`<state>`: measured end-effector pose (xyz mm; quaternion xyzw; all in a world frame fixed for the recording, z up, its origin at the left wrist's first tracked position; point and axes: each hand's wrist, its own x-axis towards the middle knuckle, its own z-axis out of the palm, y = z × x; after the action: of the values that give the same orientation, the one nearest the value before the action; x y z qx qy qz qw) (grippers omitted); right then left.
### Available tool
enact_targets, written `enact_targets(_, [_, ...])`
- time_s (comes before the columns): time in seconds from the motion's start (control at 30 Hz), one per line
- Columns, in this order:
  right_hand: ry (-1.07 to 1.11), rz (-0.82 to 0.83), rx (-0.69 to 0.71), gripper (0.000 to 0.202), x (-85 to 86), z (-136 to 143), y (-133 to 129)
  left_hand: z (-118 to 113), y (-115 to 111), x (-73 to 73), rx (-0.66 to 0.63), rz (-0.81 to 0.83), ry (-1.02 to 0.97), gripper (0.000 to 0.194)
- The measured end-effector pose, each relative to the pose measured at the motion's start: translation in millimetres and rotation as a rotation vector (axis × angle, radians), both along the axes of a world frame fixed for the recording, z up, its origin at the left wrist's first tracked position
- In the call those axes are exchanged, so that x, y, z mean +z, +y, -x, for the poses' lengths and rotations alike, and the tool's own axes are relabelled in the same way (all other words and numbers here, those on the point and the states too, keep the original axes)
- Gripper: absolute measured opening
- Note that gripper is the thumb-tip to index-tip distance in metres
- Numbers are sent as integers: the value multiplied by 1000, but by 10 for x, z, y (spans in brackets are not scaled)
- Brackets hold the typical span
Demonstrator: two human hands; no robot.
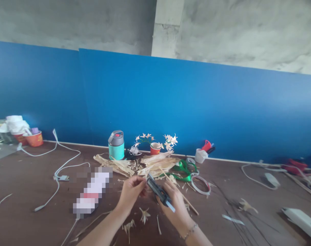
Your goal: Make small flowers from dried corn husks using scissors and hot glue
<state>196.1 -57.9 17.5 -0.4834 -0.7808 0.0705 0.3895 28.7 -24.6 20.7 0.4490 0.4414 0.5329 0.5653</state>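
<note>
My right hand (174,198) is wrapped round a dark glue gun (158,189), with a pale glue stick poking from its rear end. Its front end points away from me, close to my left hand (133,189). The left fingers are pinched together beside that tip; what they hold is too small to make out. Below, between my wrists, lies a pale husk flower (144,215), and a second shrivelled one (129,226) is nearer me. Dried husks (158,164) are heaped just beyond my hands. A thin stick (190,204) lies partly behind my right hand.
Behind the husks stand a turquoise flask (116,150) and a red paper cup (155,149) with pale flowers (171,140). Green ribbon (183,169) and a tape roll (201,185) lie right of them. A white cup (201,155) holds tools. White cables (59,169) run across the left. A blue partition (171,102) edges the table.
</note>
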Motion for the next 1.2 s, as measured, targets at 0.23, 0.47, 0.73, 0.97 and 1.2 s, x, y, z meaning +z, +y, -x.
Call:
enact_targets(0.23, [6,-56,-1,17,-2,-1,-11,3,-12,18,-6,5,9,24])
enact_targets(0.47, [18,-23,-8,16,33,18,-12,1,-34,47,-11,0,10,25])
enact_targets(0.73, [21,-39,5,14,43,14,-17,-1,-33,46,-9,-1,12,25])
enact_targets(0.97, [3,-58,-3,13,38,8,-15,-6,-36,56,-6,-5,14,25])
enact_targets(1.2, [22,-69,6,17,43,9,-11,-2,-30,40,-9,-3,12,25])
